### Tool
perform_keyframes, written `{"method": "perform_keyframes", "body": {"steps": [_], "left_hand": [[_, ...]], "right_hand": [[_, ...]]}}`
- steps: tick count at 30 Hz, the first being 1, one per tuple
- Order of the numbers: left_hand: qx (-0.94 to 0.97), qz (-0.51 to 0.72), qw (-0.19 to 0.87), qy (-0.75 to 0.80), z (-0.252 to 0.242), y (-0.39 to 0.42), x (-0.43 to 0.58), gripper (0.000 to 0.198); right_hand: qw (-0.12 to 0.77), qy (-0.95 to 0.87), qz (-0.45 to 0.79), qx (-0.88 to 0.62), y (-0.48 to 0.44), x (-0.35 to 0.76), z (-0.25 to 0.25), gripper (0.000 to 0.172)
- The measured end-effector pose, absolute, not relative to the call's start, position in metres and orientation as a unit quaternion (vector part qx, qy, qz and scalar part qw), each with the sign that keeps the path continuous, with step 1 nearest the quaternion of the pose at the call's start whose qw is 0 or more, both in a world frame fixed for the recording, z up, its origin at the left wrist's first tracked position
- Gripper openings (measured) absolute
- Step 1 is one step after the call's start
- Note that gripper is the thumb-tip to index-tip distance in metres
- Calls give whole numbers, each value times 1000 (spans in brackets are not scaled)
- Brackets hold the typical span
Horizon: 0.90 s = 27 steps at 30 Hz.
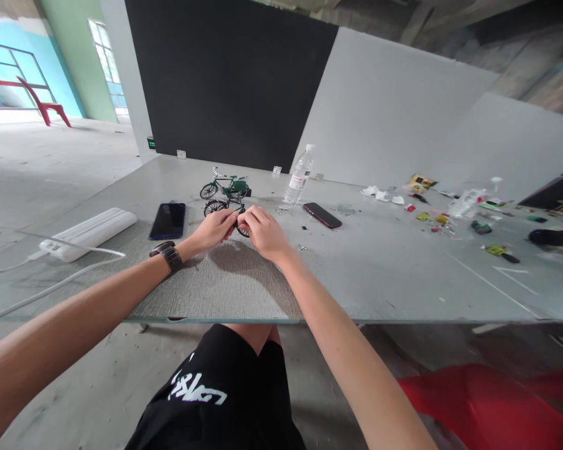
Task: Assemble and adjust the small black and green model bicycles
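In the head view, grips the black bike with the left hand, thumb and fingers closed on it. Has the right hand against the same bike, fingers bent inward and fingertips partly hidden; cannot tell that grip as firm or loose. Shows the black bike over the left half of the bench, between near and far edges, just past the mat. Shows one spoked wheel left of the hands and part of another below them; cannot tell the wheels as touching the bench or just above. Has the green bike just behind, nearer the far edge, with a green box at its rear.

Wears a dark watch on the left wrist. Has a phone left of the bikes and, closer to the left edge, a power bank with a white cable. Right of the bikes, shows an upright bottle near the far edge, a second phone just in front of it, and small metal bits beside the right hand. Toward the right edge, shows scattered parts, partly blurred. Beyond the far edge, shows a black panel; past the left edge, a red chair on the floor.
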<state>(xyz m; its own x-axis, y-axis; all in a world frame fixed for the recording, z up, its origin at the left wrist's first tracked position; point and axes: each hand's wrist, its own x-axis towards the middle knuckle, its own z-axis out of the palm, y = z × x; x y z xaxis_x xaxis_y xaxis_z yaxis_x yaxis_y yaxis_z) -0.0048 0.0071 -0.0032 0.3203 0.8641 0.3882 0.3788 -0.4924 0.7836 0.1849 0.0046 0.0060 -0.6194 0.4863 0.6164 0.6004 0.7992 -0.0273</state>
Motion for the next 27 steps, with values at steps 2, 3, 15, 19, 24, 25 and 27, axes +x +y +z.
{"method": "perform_keyframes", "body": {"steps": [2, 3, 15, 19, 24, 25, 27], "left_hand": [[759, 413, 291, 410, -3, 7, -5, 37], [760, 413, 290, 410, -2, 7, -5, 37], [761, 420, 294, 398, -2, 2, -3, 40], [787, 408, 284, 365, -1, 0, -5, 30], [794, 401, 283, 359, 0, -1, -5, 25], [794, 400, 284, 359, 0, -1, -5, 25], [794, 399, 289, 357, 0, -1, -5, 25]], "right_hand": [[312, -896, -89, -304, 4, 185, 6, 26], [311, -896, -87, -305, 4, 185, 6, 26], [343, -877, -70, -330, 7, 184, 1, 27], [357, -868, -56, -340, 8, 185, 2, 24], [364, -866, -36, -341, 8, 185, 3, 23], [363, -866, -34, -341, 8, 185, 2, 23], [364, -866, -32, -343, 8, 185, 2, 22]]}}
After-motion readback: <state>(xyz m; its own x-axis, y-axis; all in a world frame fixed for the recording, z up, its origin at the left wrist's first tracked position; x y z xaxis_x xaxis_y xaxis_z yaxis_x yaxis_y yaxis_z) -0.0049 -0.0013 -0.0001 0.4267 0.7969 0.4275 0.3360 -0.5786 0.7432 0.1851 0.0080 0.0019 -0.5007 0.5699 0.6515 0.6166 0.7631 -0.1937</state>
